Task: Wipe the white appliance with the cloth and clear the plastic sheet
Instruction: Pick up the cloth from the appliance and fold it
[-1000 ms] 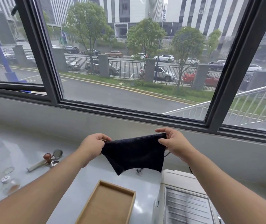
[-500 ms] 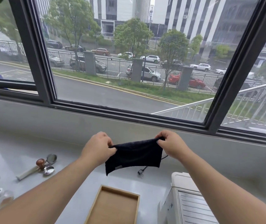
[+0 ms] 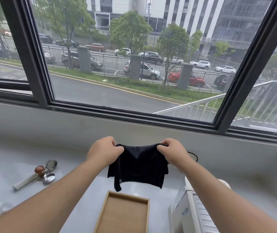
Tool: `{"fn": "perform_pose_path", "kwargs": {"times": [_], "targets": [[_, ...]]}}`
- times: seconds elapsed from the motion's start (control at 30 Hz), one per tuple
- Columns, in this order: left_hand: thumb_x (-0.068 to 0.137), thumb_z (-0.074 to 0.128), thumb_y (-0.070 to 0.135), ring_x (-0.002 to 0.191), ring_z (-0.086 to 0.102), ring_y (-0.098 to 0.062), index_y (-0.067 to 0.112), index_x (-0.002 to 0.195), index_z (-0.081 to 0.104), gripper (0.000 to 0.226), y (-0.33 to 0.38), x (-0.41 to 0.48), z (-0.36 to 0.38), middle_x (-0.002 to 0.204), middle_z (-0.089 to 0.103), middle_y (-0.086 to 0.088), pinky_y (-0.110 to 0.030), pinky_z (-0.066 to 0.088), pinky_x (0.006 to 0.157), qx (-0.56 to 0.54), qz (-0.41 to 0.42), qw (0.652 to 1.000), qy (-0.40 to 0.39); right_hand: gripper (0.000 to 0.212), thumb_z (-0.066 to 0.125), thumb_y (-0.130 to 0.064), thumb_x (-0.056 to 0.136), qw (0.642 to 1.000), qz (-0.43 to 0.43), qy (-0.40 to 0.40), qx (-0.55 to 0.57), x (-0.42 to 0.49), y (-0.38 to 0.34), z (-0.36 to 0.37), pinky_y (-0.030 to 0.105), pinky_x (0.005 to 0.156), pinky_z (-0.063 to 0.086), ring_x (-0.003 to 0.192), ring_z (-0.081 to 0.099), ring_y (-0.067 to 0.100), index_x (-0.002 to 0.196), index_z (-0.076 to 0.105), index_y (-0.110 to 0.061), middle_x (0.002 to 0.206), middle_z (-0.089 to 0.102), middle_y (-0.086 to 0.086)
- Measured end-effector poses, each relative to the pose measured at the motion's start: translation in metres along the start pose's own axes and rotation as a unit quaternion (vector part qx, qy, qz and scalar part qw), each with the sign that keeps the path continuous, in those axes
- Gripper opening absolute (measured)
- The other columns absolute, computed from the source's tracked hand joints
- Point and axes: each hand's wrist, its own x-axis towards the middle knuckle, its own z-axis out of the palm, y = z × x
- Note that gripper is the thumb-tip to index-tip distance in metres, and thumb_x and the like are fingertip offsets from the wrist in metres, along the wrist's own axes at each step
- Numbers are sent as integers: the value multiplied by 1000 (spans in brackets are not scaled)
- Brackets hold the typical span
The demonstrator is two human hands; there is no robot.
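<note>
While the wiping has not yet begun, the left hand [image 3: 104, 151] pinches one upper corner of the black cloth [image 3: 138, 166] and the right hand [image 3: 171, 153] pinches the other, so both hands are closed on it and it hangs in the air above the tabletop [image 3: 13, 157]. Its top edge runs left to right between the hands and sags in the middle; the fabric looks dark, ribbed and limp, with one strip dangling lower on the left. Below it sits a wooden tray [image 3: 124, 214]. Farther right, the white appliance [image 3: 190, 214] lies below and right of the cloth, under the right forearm, so the right hand seems nearer. No plastic sheet can be made out.
</note>
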Motion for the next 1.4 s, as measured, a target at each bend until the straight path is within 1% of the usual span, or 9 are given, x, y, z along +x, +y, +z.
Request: {"fn": "perform_pose_path", "kwargs": {"times": [0.17, 0.27, 0.47, 0.7, 0.87, 1.03, 1.1, 1.2, 1.4], "targets": [[79, 65, 32, 68, 73, -31, 18, 75, 51, 21, 5, -1, 9, 73, 62, -5, -47, 67, 66, -186, -57, 977, -86, 11, 63, -28, 91, 997, 16, -18, 68, -2, -8, 31, 50, 71, 66, 86, 76, 32, 93, 69, -19, 93, 77, 11], [88, 71, 20, 65, 76, -28, 6, 91, 62, 17, 7, -4, 15, 80, 75, -16, -39, 66, 63, -342, -109, 916, -176, 9, 63, -29, 95, 995, 11, -44, 91, -5, -14, 49, 40, 63, 64, 83, 75, 27, 96, 66, -21, 95, 75, 9], [100, 65, 11, 83, 80, -26, 5, 107, 66, 10, 6, -8, 25, 88, 81, -13, -36, 65, 80, -463, -114, 850, -225, 27, 64, -34, 83, 981, 2, -138, 133, -16, -18, 77, 44, 92, 60, 99, 74, 25, 108, 64, -23, 110, 75, 10], [101, 63, 12, 90, 80, -19, 14, 112, 67, 12, -10, -6, 35, 100, 82, -7, -38, 60, 93, -489, -92, 831, -247, 38, 56, -9, 80, 989, -31, -139, 33, -19, -7, 91, 50, 96, 56, 104, 68, 28, 112, 57, -29, 107, 71, 4], [88, 73, 15, 88, 66, -16, 18, 105, 67, 18, -41, -1, 47, 106, 72, -4, -34, 51, 79, -377, -73, 911, -151, 36, 48, -3, 87, 978, 36, -114, 173, -18, 6, 95, 42, 65, 54, 87, 68, 33, 113, 60, -25, 107, 71, 8], [89, 76, 18, 128, 56, -24, 26, 140, 48, 59, -69, -2, 68, 138, 56, -3, -44, 42, 106, -373, -145, 887, -231, 35, 45, 2, 98, 943, 88, -145, 288, -20, 24, 98, 49, 86, 55, 101, 68, 28, 125, 58, -17, 117, 70, 11], [93, 71, 23, 125, 62, -24, 23, 137, 58, 46, -75, -5, 74, 135, 67, -6, -51, 44, 113, -386, -157, 857, -303, 36, 44, 1, 100, 928, 111, -160, 319, -20, 30, 102, 57, 94, 55, 103, 69, 29, 130, 57, -15, 122, 72, 14], [98, 64, 26, 111, 73, -26, 22, 121, 73, 25, -79, -11, 85, 122, 77, -7, -51, 54, 103, -407, -149, 839, -330, 35, 44, -3, 103, 917, 135, -158, 340, -21, 43, 109, 54, 94, 53, 106, 68, 28, 134, 56, -15, 130, 70, 15], [97, 67, 11, 80, 75, -26, 25, 122, 58, 30, -89, -13, 115, 108, 78, -12, -36, 59, 64, -438, -166, 847, -252, 43, 51, 1, 97, 918, 168, -146, 329, -21, 78, 131, 50, 87, 58, 109, 71, 30, 134, 55, -21, 128, 71, 10]]}}
